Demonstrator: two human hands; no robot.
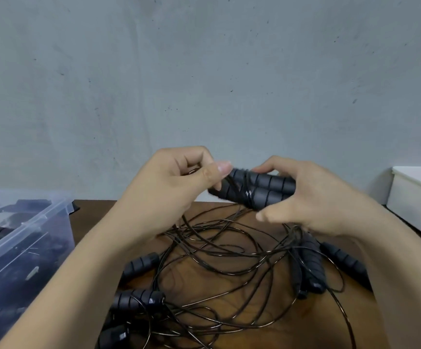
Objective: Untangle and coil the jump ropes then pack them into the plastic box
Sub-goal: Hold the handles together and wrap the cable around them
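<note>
My right hand [312, 197] grips a pair of black ribbed jump rope handles [262, 190] held side by side above the table, with thin black cord wound round them. My left hand [169, 187] pinches that cord at the handles' left end. Below the hands a tangle of thin black cord [219, 258] spreads over the brown wooden table [204, 278]. More loose handles lie in it at the left [139, 265], lower left [136, 298] and right [343, 260]. The clear plastic box [20, 248] stands at the left with dark ropes inside.
A white tray [415, 205] with something pink inside stands at the right edge of the table. A grey wall rises behind the table. Cord loops hang near the table's front edge.
</note>
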